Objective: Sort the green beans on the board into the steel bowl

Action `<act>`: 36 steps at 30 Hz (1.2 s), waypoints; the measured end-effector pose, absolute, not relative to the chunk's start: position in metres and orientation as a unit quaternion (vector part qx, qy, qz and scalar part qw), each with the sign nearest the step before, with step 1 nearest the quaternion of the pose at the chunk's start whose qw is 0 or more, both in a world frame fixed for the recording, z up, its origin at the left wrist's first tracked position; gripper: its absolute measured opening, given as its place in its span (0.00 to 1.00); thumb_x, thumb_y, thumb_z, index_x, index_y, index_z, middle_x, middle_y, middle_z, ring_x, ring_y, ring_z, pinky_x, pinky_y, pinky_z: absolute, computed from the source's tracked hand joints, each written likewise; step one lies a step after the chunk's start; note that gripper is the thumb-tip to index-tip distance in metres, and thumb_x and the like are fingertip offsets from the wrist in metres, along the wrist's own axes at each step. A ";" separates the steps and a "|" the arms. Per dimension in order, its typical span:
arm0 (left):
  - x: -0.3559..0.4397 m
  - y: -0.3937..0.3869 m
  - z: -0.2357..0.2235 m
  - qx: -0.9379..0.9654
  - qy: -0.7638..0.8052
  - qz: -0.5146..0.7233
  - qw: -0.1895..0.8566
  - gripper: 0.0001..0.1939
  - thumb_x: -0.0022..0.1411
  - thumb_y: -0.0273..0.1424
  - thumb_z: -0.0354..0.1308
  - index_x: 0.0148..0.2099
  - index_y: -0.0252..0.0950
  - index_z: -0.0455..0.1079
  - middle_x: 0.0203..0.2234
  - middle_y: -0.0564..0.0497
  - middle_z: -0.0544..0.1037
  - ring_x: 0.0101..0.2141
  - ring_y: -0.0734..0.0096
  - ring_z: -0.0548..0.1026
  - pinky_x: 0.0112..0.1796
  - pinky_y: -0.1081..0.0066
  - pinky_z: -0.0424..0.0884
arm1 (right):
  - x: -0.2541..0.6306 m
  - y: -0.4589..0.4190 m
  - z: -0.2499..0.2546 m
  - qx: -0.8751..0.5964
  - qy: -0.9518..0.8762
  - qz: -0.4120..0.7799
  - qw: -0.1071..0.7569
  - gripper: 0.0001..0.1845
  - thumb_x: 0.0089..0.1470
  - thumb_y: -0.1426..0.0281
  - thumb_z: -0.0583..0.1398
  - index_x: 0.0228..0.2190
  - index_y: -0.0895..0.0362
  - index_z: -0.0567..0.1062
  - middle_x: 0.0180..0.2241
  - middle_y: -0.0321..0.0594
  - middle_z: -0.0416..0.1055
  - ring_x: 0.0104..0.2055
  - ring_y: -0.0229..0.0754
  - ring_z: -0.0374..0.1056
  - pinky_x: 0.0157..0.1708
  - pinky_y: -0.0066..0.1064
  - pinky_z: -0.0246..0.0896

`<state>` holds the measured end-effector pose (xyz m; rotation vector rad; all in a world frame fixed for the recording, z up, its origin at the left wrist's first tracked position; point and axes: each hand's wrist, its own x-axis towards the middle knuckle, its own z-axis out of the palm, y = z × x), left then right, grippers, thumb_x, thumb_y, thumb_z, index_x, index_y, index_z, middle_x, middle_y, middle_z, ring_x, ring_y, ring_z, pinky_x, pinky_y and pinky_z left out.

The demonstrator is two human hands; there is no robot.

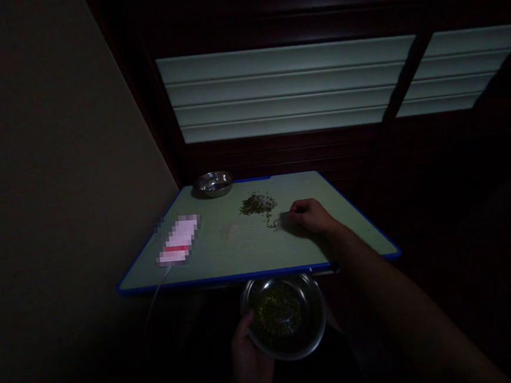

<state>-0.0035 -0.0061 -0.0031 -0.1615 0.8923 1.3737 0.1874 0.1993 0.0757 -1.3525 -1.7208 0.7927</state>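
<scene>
My left hand (249, 357) grips the near-left rim of a steel bowl (313, 328), its thumb over the edge. The bowl is just below the table's front edge and tilts toward me, with small greenish grains, perhaps beans, (278, 310) inside. My right hand (310, 214) is over the tabletop with its fingers pinched. A faint greyish shape shows at the fingertips, too dim to name. Just left of those fingertips lies a loose pile of small dark grains (255, 204), with a few strays trailing toward me.
The pale green table (216, 259) has a blue rim. A shallow steel bowl (215, 186) stands at its back left corner. Near the left edge lies a blurred-out phone-like thing (178, 240) with a white cable (155, 297). A wall rises at left; dark slatted panels stand behind.
</scene>
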 end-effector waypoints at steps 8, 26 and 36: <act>-0.003 -0.005 -0.005 -0.094 0.388 0.612 0.683 0.15 0.60 0.27 0.55 0.48 0.30 0.75 0.31 0.44 0.84 0.36 0.58 0.81 0.47 0.57 0.74 | 0.186 0.198 0.078 -0.536 -0.672 0.317 0.402 0.08 0.39 0.65 0.60 0.19 0.58 0.71 0.18 0.34 0.65 0.21 0.35 0.58 0.22 0.28 0.53; -0.003 -0.004 0.000 -0.088 0.402 0.605 0.681 0.15 0.59 0.27 0.55 0.47 0.30 0.75 0.30 0.45 0.83 0.36 0.58 0.81 0.46 0.56 0.74 | 0.181 0.198 0.075 -0.538 -0.682 0.295 0.398 0.09 0.39 0.64 0.59 0.19 0.58 0.71 0.18 0.33 0.65 0.22 0.35 0.57 0.23 0.28 0.52; -0.003 -0.005 -0.001 -0.089 0.404 0.608 0.678 0.16 0.59 0.28 0.56 0.49 0.30 0.75 0.31 0.44 0.83 0.37 0.57 0.81 0.46 0.56 0.74 | 0.185 0.201 0.077 -0.580 -0.659 0.243 0.412 0.05 0.38 0.68 0.57 0.18 0.57 0.71 0.18 0.35 0.67 0.23 0.37 0.60 0.26 0.29 0.54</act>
